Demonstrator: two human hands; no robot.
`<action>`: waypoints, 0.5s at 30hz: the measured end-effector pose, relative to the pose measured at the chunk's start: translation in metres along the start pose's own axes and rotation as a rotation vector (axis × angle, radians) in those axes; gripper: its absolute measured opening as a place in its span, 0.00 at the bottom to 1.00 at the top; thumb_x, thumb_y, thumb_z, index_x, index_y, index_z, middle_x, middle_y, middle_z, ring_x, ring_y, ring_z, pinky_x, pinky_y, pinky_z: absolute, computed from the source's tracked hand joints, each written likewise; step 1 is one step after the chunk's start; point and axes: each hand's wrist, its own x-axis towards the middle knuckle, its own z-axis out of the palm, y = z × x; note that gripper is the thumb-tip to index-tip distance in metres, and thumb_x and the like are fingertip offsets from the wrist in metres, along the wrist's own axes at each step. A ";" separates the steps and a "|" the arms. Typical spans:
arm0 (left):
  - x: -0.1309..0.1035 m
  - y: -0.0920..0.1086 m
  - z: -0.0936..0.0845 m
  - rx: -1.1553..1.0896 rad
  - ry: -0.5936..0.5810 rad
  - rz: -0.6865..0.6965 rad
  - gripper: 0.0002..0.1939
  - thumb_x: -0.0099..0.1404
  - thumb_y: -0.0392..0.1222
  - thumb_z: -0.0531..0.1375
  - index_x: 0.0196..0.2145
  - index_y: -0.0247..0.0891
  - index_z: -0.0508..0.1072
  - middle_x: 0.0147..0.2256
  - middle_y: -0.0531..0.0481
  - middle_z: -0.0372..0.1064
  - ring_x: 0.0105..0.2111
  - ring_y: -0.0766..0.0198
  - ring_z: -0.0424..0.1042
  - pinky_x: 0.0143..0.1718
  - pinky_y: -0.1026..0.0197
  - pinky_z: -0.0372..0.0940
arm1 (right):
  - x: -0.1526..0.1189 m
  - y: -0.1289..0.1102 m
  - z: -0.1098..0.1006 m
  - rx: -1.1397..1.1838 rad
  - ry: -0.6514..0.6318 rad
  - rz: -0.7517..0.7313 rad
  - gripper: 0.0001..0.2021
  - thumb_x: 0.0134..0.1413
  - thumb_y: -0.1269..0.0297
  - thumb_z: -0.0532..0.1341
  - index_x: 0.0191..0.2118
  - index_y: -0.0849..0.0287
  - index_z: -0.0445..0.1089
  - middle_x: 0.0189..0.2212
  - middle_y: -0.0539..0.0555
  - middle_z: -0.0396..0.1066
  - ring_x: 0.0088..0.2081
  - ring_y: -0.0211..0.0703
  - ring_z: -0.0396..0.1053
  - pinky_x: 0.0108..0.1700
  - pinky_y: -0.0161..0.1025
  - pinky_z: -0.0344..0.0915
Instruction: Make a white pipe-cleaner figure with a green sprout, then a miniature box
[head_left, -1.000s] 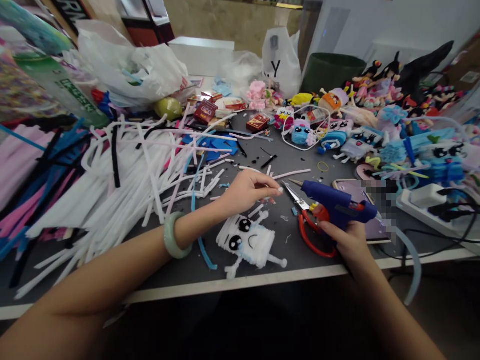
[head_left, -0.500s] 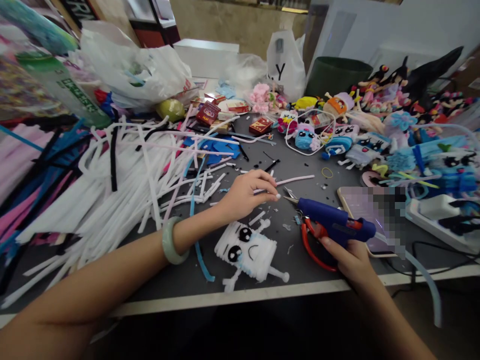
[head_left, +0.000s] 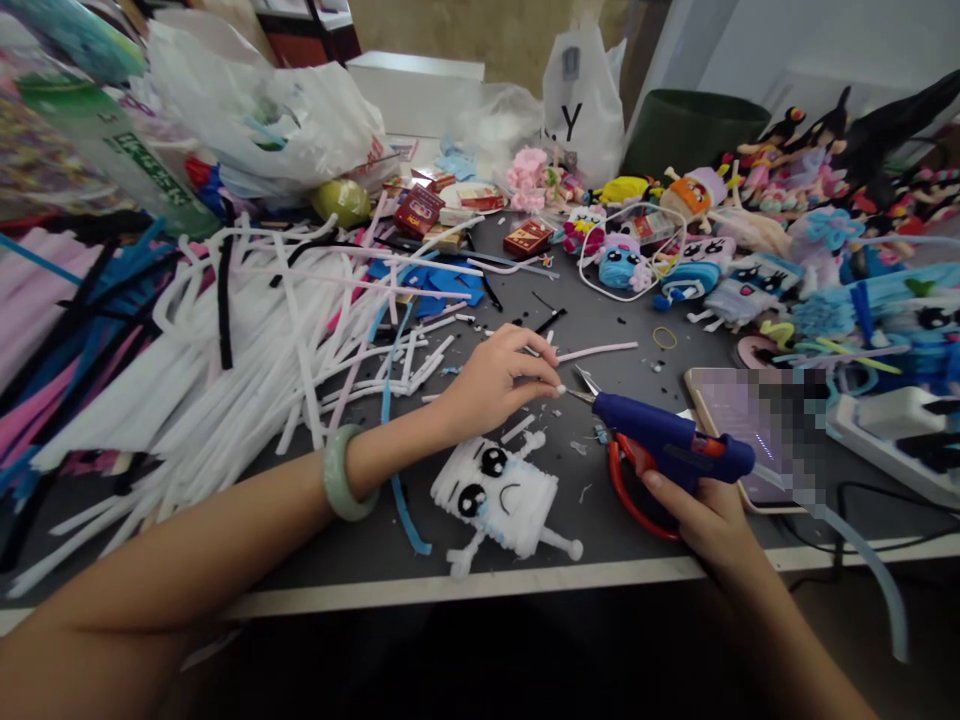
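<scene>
My right hand [head_left: 701, 515] is wrapped round the handle of a blue hot glue gun [head_left: 660, 432], its nozzle aimed left. A clear glue stick [head_left: 862, 555] trails from its back end. Thumb and finger of my left hand [head_left: 506, 375] pinch a tiny white piece [head_left: 561, 389], too small to name, right at the nozzle tip. Whether the two touch, I cannot tell. Below lies a white pipe-cleaner doll [head_left: 502, 500] with big black eyes and a frown. Red-handled scissors [head_left: 622, 490] rest under the glue gun, partly hidden.
White pipe cleaners [head_left: 225, 370] are heaped on the left. Finished dolls [head_left: 750, 290] crowd the back right. A phone [head_left: 720, 400] and a white power strip [head_left: 892, 430] lie at right. Scraps are strewn over the grey table [head_left: 592, 320]; its pale front edge [head_left: 360, 598] runs below the doll.
The tiny white piece in my left fingers and the glue gun's nozzle have come closer together, now meeting or nearly so. The whole view has shifted slightly.
</scene>
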 end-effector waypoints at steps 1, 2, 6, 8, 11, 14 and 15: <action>-0.001 0.000 0.000 -0.003 -0.003 -0.007 0.03 0.63 0.37 0.65 0.32 0.39 0.80 0.41 0.47 0.75 0.45 0.58 0.69 0.49 0.54 0.63 | -0.001 0.001 0.000 -0.005 -0.008 0.003 0.05 0.52 0.59 0.65 0.34 0.53 0.74 0.29 0.53 0.76 0.31 0.47 0.74 0.35 0.43 0.72; -0.001 -0.001 0.000 -0.005 -0.005 -0.013 0.03 0.63 0.37 0.65 0.31 0.40 0.80 0.41 0.47 0.75 0.45 0.58 0.69 0.49 0.54 0.63 | -0.001 0.002 -0.001 -0.012 -0.018 0.006 0.05 0.53 0.59 0.65 0.34 0.53 0.74 0.29 0.53 0.76 0.31 0.47 0.74 0.35 0.44 0.72; -0.007 -0.006 -0.001 -0.002 -0.009 -0.014 0.03 0.63 0.38 0.65 0.31 0.41 0.80 0.41 0.48 0.74 0.45 0.58 0.69 0.50 0.53 0.63 | -0.001 0.003 -0.002 -0.051 -0.040 -0.015 0.05 0.55 0.59 0.64 0.34 0.53 0.74 0.29 0.52 0.75 0.32 0.47 0.73 0.36 0.44 0.71; -0.010 -0.008 -0.001 0.002 -0.004 -0.006 0.04 0.63 0.38 0.64 0.32 0.40 0.80 0.41 0.48 0.74 0.45 0.59 0.69 0.50 0.54 0.63 | 0.000 0.003 -0.001 -0.070 -0.051 -0.027 0.05 0.56 0.59 0.63 0.35 0.54 0.73 0.29 0.52 0.74 0.32 0.47 0.72 0.36 0.44 0.70; -0.014 -0.011 -0.001 0.007 0.001 0.003 0.04 0.64 0.38 0.64 0.32 0.39 0.80 0.41 0.47 0.74 0.44 0.59 0.69 0.49 0.54 0.63 | 0.001 0.004 -0.001 -0.098 -0.074 -0.054 0.05 0.57 0.60 0.62 0.36 0.54 0.72 0.30 0.52 0.73 0.32 0.46 0.71 0.37 0.43 0.69; -0.014 -0.012 0.001 0.009 -0.004 0.005 0.04 0.64 0.38 0.64 0.32 0.40 0.80 0.41 0.48 0.74 0.43 0.59 0.69 0.50 0.54 0.63 | 0.001 0.005 -0.002 -0.115 -0.106 -0.085 0.05 0.58 0.60 0.61 0.36 0.54 0.71 0.30 0.51 0.71 0.32 0.44 0.70 0.37 0.41 0.67; -0.014 -0.012 0.001 0.008 -0.007 0.005 0.04 0.64 0.39 0.64 0.32 0.40 0.80 0.41 0.48 0.74 0.43 0.60 0.70 0.50 0.54 0.63 | 0.001 0.006 -0.002 -0.117 -0.121 -0.090 0.05 0.59 0.60 0.61 0.36 0.55 0.71 0.29 0.51 0.71 0.32 0.44 0.69 0.37 0.41 0.67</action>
